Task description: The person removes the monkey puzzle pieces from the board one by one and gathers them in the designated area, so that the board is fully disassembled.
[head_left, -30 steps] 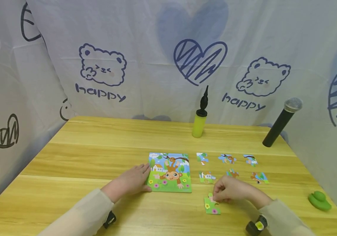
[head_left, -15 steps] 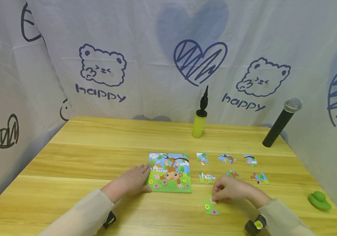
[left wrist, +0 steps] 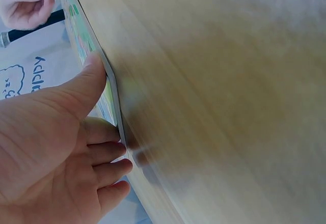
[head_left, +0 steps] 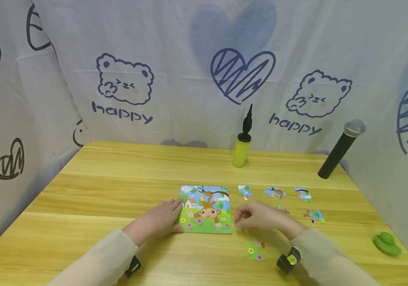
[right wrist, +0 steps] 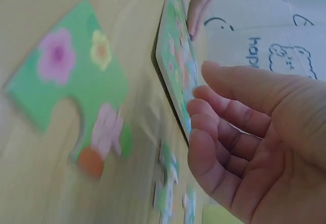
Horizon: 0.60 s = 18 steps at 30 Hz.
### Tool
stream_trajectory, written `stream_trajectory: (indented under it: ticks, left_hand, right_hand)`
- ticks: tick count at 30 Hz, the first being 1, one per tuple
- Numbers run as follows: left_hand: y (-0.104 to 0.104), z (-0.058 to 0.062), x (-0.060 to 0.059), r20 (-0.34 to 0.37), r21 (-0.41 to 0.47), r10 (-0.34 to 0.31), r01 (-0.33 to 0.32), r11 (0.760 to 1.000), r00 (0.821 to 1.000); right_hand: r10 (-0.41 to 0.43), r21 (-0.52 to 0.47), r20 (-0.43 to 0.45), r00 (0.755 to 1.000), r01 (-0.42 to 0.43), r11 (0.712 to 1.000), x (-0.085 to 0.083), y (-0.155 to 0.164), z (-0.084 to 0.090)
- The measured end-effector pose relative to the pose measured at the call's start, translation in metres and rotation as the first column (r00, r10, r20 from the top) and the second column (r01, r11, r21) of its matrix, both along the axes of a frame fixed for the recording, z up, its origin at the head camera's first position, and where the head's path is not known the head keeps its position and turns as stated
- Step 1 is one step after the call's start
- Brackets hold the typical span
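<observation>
The left hand (head_left: pixel 161 220) lies flat with straight fingers against the left edge of the puzzle board (head_left: pixel 205 209), thumb along its near-left corner, steadying it on the surface (head_left: pixel 118 190); the left wrist view shows the thumb (left wrist: pixel 86 81) pressed to the board's thin edge. The right hand (head_left: pixel 257 216) hovers just right of the board, fingers loosely curled and holding nothing, as the right wrist view shows an empty palm (right wrist: pixel 265 147). The green piece (head_left: pixel 256 250) with flowers lies flat on the surface nearer the front edge, just in front of the right hand and apart from it. More loose pieces (head_left: pixel 274 192) sit in rows right of the board, towards the right edge. Such a piece looks thin, light and stiff, probably card or thin wood, and lying flat it offers little to grab; it would likely be best pinched at an edge or a tab, or slid first so that a fingertip can get under it. It should not be fragile, though a tab might bend if forced. The board acts as a shallow tray: its picture of a monkey looks whole from here, and whether any recess is open cannot be told. A pump (head_left: pixel 242 149), a microphone (head_left: pixel 339 149) and a green toy (head_left: pixel 387 243) stand further off.
</observation>
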<state>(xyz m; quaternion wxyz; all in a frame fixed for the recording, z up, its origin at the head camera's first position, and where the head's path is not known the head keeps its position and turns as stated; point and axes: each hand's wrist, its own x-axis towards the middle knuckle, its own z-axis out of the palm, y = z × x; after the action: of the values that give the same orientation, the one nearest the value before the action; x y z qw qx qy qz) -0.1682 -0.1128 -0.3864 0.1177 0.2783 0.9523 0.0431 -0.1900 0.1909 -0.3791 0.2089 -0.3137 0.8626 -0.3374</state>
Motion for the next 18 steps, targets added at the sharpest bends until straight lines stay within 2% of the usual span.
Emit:
stream_trajectory:
  ticks: [5,12,18]
  left_hand:
    - [0.001,0.002,0.001,0.001,0.001,0.001,-0.001,1.0,1.0]
    - [0.001,0.003,0.001,-0.01,-0.013,-0.007,0.007,1.0,1.0]
    - [0.001,0.003,0.001,-0.007,-0.009,-0.011,0.011,1.0,1.0]
  right_hand:
    - [0.0,-0.01,-0.033,0.999,0.0,1.0,-0.008,-0.025,-0.004]
    - [-0.017,-0.046,0.035,0.999,0.018,0.999,-0.015,-0.052,-0.011]
    - [0.001,-0.012,-0.012,1.0,-0.001,1.0,-0.018,-0.066,-0.015]
